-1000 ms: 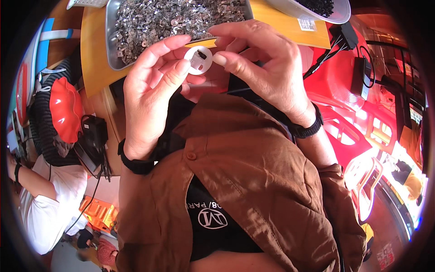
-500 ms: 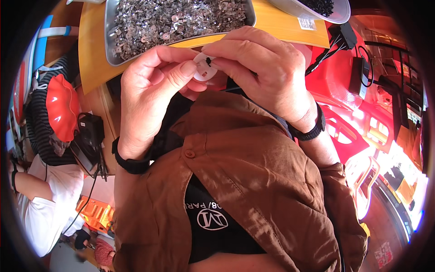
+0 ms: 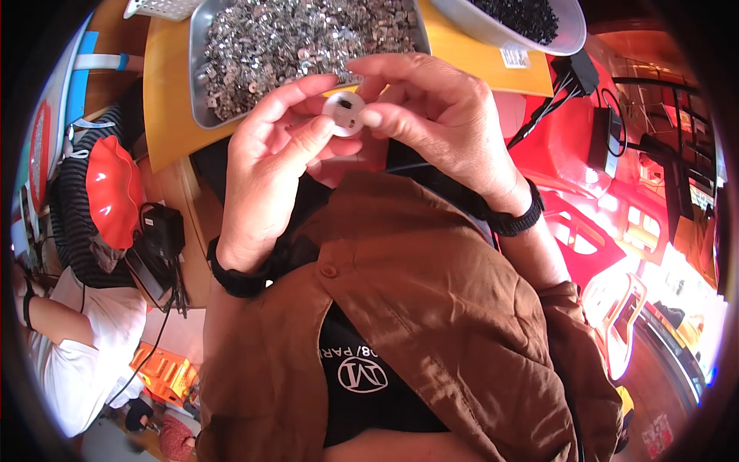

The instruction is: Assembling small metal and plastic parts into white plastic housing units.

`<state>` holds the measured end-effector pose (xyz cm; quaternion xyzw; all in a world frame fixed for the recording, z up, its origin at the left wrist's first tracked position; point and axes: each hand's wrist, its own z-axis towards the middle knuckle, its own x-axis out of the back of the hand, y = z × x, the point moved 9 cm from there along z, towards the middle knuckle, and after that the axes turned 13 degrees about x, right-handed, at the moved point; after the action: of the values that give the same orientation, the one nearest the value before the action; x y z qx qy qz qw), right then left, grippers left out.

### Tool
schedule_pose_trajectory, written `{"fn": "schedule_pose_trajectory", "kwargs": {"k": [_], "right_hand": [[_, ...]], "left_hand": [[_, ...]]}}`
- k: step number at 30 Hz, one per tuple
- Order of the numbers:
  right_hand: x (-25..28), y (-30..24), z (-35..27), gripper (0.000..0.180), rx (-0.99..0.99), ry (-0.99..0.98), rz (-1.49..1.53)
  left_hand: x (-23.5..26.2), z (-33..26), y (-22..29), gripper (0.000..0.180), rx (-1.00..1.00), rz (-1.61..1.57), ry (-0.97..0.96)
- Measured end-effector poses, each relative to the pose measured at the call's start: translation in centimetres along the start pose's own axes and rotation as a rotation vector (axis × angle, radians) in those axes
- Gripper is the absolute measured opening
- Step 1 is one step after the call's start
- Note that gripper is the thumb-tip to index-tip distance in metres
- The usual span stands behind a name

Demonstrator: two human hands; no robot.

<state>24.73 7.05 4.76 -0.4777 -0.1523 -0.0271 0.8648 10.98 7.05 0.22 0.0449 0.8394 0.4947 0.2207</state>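
Between my hands is a small round white plastic disc (image 3: pixel 336 112) with a black piece set in its upper part and small brownish marks lower down. My left hand (image 3: pixel 281 146) pinches the disc at its left edge, thumb on the face and fingers behind. My right hand (image 3: pixel 439 115) is at the disc's right edge, its thumb against or very close to the rim; the index finger is lifted above. Whether the right fingers hold anything else is hidden. Just beyond my hands lies a metal tray (image 3: pixel 198 92) heaped with small shiny metal pieces.
A pale bowl of small black parts (image 3: pixel 570 42) stands at the far right of the yellow table (image 3: pixel 165 115). At the left are a red scalloped dish (image 3: pixel 114 192) and a black power adapter (image 3: pixel 162 229). Red chairs (image 3: pixel 570 223) stand to the right; a person in white (image 3: pixel 100 339) is lower left.
My right index finger has lifted off the disc, opening a gap to the thumb. The black piece now shows flatter in the disc. The view has shifted slightly.
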Motion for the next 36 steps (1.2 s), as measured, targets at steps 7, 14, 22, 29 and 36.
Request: {"fn": "schedule_pose_trajectory", "kwargs": {"k": [7, 14, 22, 29, 36], "right_hand": [[-0.5, 2.8, -0.8, 0.021, -0.303, 0.064, 0.211], [-1.7, 2.2, 0.4, 0.013, -0.306, 0.099, 0.336], [-3.0, 2.3, 0.0, 0.009, -0.441, 0.095, 0.627], [-3.1, 1.7, 0.2, 0.013, -0.42, 0.105, 0.674], [-2.7, 2.3, 0.1, 0.012, -0.374, 0.133, 0.554]], "left_hand": [[1.2, -0.5, 1.1, 0.03, -0.092, 0.026, 0.073], [0.5, -1.0, 2.5, 0.026, -0.223, 0.062, 0.03], [0.5, -1.6, 3.3, 0.022, -0.352, 0.163, 0.019], [0.6, -1.7, 3.4, 0.022, -0.338, 0.106, 0.041], [0.3, -2.0, 3.8, 0.023, -0.334, 0.202, 0.067]]}}
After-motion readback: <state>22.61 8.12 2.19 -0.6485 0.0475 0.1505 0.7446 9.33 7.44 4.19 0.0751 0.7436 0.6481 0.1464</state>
